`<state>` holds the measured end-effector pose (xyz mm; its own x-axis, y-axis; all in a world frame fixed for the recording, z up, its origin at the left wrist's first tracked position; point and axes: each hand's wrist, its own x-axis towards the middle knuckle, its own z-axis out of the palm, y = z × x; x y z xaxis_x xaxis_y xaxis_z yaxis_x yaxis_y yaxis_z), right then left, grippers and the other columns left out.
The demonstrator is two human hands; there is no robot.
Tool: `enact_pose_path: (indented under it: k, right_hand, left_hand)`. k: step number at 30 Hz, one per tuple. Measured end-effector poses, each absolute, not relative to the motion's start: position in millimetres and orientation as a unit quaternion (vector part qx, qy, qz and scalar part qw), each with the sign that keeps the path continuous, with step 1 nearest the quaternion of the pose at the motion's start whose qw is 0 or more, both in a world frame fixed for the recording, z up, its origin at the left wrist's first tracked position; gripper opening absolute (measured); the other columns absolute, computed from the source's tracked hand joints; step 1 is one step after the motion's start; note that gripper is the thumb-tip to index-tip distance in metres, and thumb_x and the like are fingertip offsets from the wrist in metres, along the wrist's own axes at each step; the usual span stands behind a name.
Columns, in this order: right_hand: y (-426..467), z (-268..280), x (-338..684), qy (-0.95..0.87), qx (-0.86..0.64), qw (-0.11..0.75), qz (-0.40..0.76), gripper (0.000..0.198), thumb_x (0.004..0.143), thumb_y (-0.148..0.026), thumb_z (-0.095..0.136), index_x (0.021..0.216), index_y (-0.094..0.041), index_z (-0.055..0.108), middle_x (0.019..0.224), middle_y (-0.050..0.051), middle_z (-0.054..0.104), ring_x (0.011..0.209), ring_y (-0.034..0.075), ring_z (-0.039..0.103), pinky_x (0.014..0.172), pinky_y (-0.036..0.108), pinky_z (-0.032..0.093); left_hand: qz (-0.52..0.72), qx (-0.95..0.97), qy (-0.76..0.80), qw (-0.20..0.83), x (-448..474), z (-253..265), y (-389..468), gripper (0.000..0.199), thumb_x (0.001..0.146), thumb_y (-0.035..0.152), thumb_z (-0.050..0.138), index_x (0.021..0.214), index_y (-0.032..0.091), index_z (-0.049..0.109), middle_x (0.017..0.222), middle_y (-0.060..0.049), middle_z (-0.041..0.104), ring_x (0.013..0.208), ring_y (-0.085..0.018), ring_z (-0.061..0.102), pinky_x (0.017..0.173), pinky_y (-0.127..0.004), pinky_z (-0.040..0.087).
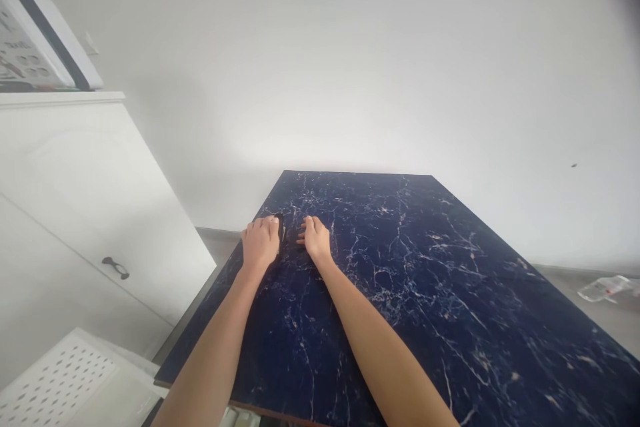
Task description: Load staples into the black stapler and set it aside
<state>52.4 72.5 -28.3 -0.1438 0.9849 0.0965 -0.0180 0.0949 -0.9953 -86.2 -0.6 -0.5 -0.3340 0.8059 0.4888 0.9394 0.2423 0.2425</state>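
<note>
One perforated box [59, 380] stands low, left hand [260, 240] clamping a black object [281, 221], right hand's [316, 239] fingers apart.

A white wall [380, 67] is rising behind the blue table [400, 240]. To the table's left a white cabinet [95, 187] is standing, to its right grey floor [615, 320] is showing, and above its far edge light [350, 147] is brightening the wall.

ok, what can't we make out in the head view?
All in the head view:
- Dark object: identity and full shape; the left hand covers most of it.
- Right hand: whether it holds anything; its palm side is turned away.
- Printed case: cut off by left edge, small print blurred.
- Clear plastic item: too indistinct to identify.
</note>
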Motion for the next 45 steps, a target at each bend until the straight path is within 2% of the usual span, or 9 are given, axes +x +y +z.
enact_pose_path:
  k: [6, 10, 14, 17, 20, 23, 30, 40, 45]
  right_hand:
    - [64.5, -25.2, 57.7, -0.537, -0.413, 0.510, 0.530, 0.033, 0.098, -0.043, 0.044, 0.093, -0.020, 0.067, 0.091, 0.007, 0.070, 0.058, 0.016, 0.065, 0.051, 0.029, 0.057]
    - [61.0, -24.6, 65.1, -0.523, -0.410, 0.516, 0.540, 0.033, 0.097, -0.042, 0.044, 0.091, -0.019, 0.066, 0.089, 0.007, 0.070, 0.057, 0.016, 0.065, 0.052, 0.029, 0.057]
    - [62.7, -26.3, 66.7, -0.510, -0.412, 0.519, 0.549, 0.031, 0.096, -0.042, 0.044, 0.089, -0.020, 0.066, 0.088, 0.006, 0.070, 0.059, 0.017, 0.065, 0.058, 0.030, 0.057]
    - [67.6, -29.9, 65.4, -0.495, -0.411, 0.521, 0.561, 0.028, 0.094, -0.043, 0.048, 0.092, -0.022, 0.067, 0.093, 0.007, 0.071, 0.072, 0.020, 0.069, 0.068, 0.032, 0.058]
    - [74.2, -33.9, 65.7, -0.467, -0.409, 0.523, 0.585, 0.027, 0.092, -0.043, 0.051, 0.100, -0.024, 0.067, 0.103, 0.007, 0.072, 0.090, 0.022, 0.070, 0.079, 0.033, 0.057]
    - [80.0, -35.4, 68.5, -0.426, -0.402, 0.525, 0.618, 0.031, 0.092, -0.045, 0.049, 0.108, -0.024, 0.065, 0.109, 0.007, 0.072, 0.098, 0.023, 0.070, 0.082, 0.033, 0.057]
    - [84.2, -32.6, 77.4, -0.324, -0.374, 0.527, 0.690, 0.030, 0.095, -0.043, 0.044, 0.114, -0.022, 0.055, 0.105, 0.010, 0.073, 0.083, 0.022, 0.072, 0.071, 0.034, 0.058]
    - [88.5, -34.9, 79.1, -0.274, -0.337, 0.527, 0.731, 0.019, 0.089, -0.035, 0.054, 0.102, -0.022, 0.056, 0.085, 0.005, 0.070, 0.072, 0.020, 0.070, 0.068, 0.032, 0.057]
    - [85.2, -32.0, 80.4, -0.270, -0.325, 0.538, 0.729, 0.014, 0.087, -0.030, 0.057, 0.099, -0.023, 0.055, 0.087, 0.003, 0.071, 0.074, 0.018, 0.070, 0.071, 0.031, 0.057]
  left_hand:
    - [-0.226, -0.577, -0.763, 0.185, -77.5, 0.7, 0.0, 0.051, 0.107, 0.042, 0.026, 0.127, 0.016, 0.065, 0.113, -0.016, 0.073, 0.113, -0.036, 0.060, 0.098, -0.049, 0.041]
    - [-0.230, -0.579, -0.763, 0.170, -76.0, 2.1, 0.2, 0.052, 0.107, 0.044, 0.029, 0.131, 0.013, 0.063, 0.115, -0.017, 0.073, 0.115, -0.036, 0.060, 0.100, -0.050, 0.041]
    - [-0.218, -0.604, -0.750, 0.156, -69.6, 0.3, -2.5, 0.059, 0.096, 0.047, 0.054, 0.143, 0.010, 0.053, 0.123, -0.019, 0.070, 0.119, -0.038, 0.057, 0.099, -0.050, 0.044]
    - [-0.208, -0.639, -0.723, 0.159, -60.8, -4.1, -2.1, 0.063, 0.087, 0.029, 0.065, 0.146, 0.011, 0.050, 0.127, -0.017, 0.068, 0.120, -0.038, 0.055, 0.100, -0.049, 0.044]
    - [-0.222, -0.689, -0.674, 0.148, -52.6, -8.0, 0.7, 0.057, 0.083, 0.012, 0.061, 0.140, 0.018, 0.058, 0.122, -0.011, 0.070, 0.118, -0.032, 0.058, 0.109, -0.047, 0.040]
    - [-0.236, -0.728, -0.626, 0.149, -47.7, -8.1, 2.5, 0.057, 0.081, 0.005, 0.058, 0.135, 0.025, 0.063, 0.121, -0.007, 0.070, 0.114, -0.029, 0.059, 0.109, -0.045, 0.041]
    - [-0.196, -0.770, -0.562, 0.228, -41.9, 3.3, -2.1, 0.049, 0.089, 0.004, 0.052, 0.129, 0.028, 0.070, 0.125, -0.009, 0.069, 0.113, -0.031, 0.057, 0.098, -0.050, 0.046]
    - [-0.193, -0.780, -0.531, 0.268, -39.4, 8.0, -5.6, 0.045, 0.091, 0.003, 0.053, 0.124, 0.028, 0.072, 0.125, -0.008, 0.070, 0.114, -0.030, 0.057, 0.100, -0.049, 0.043]
    - [-0.206, -0.771, -0.535, 0.276, -40.5, 9.2, -6.5, 0.047, 0.092, 0.002, 0.051, 0.123, 0.029, 0.072, 0.125, -0.007, 0.070, 0.114, -0.029, 0.058, 0.103, -0.049, 0.041]
